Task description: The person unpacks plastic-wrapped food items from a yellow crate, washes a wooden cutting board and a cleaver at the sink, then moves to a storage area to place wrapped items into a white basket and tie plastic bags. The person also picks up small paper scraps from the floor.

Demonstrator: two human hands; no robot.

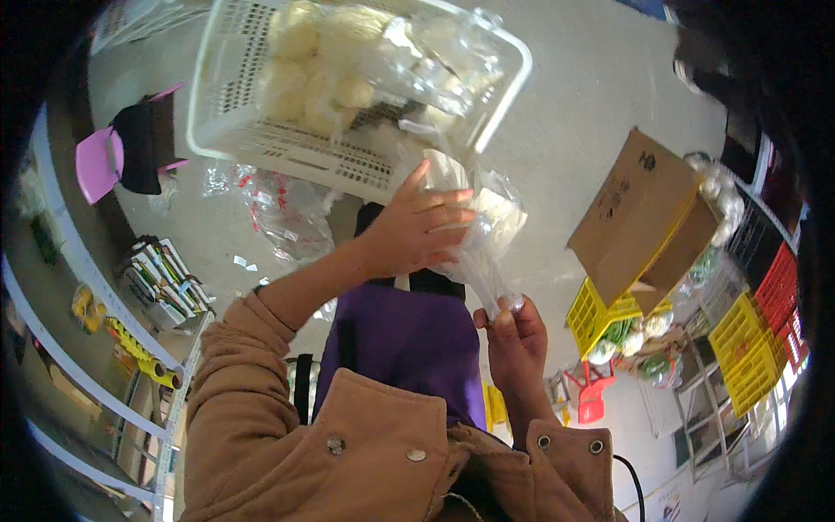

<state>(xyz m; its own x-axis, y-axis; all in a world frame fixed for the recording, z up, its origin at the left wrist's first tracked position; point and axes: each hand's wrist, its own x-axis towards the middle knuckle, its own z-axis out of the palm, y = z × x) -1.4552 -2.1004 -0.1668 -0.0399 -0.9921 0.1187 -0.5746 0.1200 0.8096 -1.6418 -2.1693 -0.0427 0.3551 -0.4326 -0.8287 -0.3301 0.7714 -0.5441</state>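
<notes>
A clear plastic bag (499, 209) with pale, flat-sided pieces inside hangs before me, above my purple apron (404, 346). My left hand (421, 228) lies across the body of the bag, fingers wrapped over it. Lower down, my right hand (518, 333) pinches the gathered, twisted end of the plastic between thumb and fingers. Just beyond the left hand stands a white plastic crate (293, 153) with perforated walls. Inside it are several plastic-wrapped, pale yellow bundles (319, 85), whose contents I cannot make out.
Crumpled clear bags with red print (290, 215) lie on the floor left of me. A pink chair (101, 163) and a shelf rack (85, 241) stand further left. On the right are a cardboard box (633, 209), yellow crates (747, 352) with vegetables nearby, and a red stool (590, 395).
</notes>
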